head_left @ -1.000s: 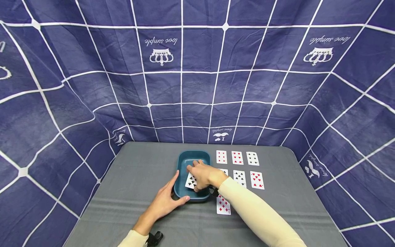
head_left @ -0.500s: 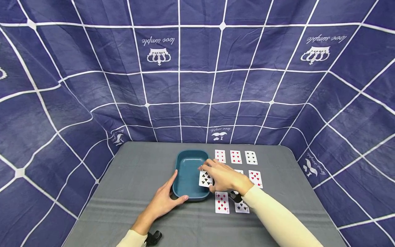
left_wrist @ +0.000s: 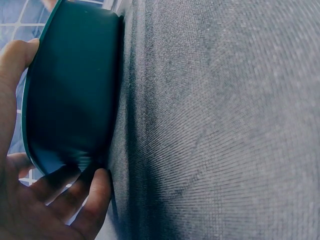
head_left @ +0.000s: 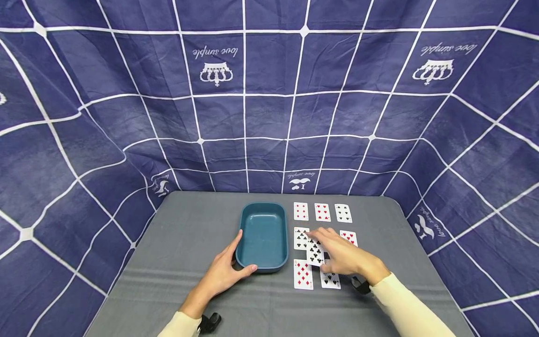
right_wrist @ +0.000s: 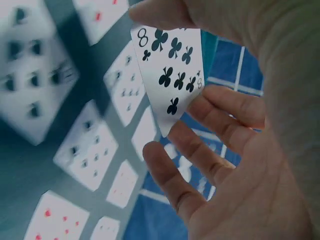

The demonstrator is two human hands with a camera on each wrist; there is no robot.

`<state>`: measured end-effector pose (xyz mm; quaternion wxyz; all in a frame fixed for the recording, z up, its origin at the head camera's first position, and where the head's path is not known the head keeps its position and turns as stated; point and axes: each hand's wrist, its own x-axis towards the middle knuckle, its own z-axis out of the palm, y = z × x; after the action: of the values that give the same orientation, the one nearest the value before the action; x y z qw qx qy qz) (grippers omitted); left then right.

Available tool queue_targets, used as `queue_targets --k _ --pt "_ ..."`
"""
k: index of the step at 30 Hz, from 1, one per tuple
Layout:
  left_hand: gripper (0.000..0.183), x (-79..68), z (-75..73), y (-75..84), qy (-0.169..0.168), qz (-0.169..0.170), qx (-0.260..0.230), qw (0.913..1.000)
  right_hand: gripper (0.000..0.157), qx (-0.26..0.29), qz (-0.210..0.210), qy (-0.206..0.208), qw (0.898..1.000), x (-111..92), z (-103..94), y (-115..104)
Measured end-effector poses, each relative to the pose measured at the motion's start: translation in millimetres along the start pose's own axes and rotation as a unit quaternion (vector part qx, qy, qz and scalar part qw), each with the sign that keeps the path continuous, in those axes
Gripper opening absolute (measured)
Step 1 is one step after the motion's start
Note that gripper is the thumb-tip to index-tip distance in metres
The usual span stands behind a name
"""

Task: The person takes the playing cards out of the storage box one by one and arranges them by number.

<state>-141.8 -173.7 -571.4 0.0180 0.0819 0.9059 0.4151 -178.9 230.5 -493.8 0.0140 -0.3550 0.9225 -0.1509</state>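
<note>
My right hand (head_left: pixel 346 253) pinches a playing card, the eight of clubs (right_wrist: pixel 172 75), between thumb and fingers. In the head view this card (head_left: pixel 315 252) hangs over the laid-out cards, overlapping the view of a club card (head_left: pixel 301 238), the eight of diamonds (head_left: pixel 303 275) and a spade card (head_left: pixel 330 280). My left hand (head_left: pixel 223 274) touches the near left corner of a teal tray (head_left: pixel 287 234), its thumb and index finger spread and fairly straight. In the left wrist view the thumb lies at the rim and other fingers rest against the tray's wall (left_wrist: pixel 75 90). The tray holds nothing.
Face-up cards lie in rows right of the tray. At the back are a diamond card (head_left: pixel 301 211), a heart card (head_left: pixel 322 212) and a spade card (head_left: pixel 343 213). Another heart card (head_left: pixel 348 238) lies behind my right hand. A grey cloth (head_left: pixel 189 234) covers the table; a blue curtain (head_left: pixel 269 117) surrounds it.
My right hand has lifted the eight of clubs out of the tray and carried it rightward over the card rows. My left hand has stayed at the tray.
</note>
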Motion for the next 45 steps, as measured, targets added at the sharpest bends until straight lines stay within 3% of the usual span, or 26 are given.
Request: queue_targets --k 8,13,21,32,45 --pt "0.124 1.2 0.2 -0.3 0.001 0.001 -0.002 1.0000 0.094 0.012 0.004 0.018 1.000 -42 4.3 22" --pt "0.124 1.1 1.9 -2.2 0.001 0.003 0.006 1.0000 0.097 0.025 0.029 0.015 0.999 -66 6.1 34" --pt "0.123 1.1 0.6 -1.7 0.002 0.001 0.000 1.0000 0.099 0.023 0.043 0.020 0.999 -93 14.2 52" --pt "0.124 1.2 1.0 -2.8 0.004 -0.002 0.001 1.0000 0.076 0.028 0.028 0.016 0.999 -105 19.0 59" --pt "0.124 -0.3 0.5 -1.6 0.006 0.003 -0.005 1.0000 0.077 0.020 0.022 0.030 0.999 -106 20.5 62"
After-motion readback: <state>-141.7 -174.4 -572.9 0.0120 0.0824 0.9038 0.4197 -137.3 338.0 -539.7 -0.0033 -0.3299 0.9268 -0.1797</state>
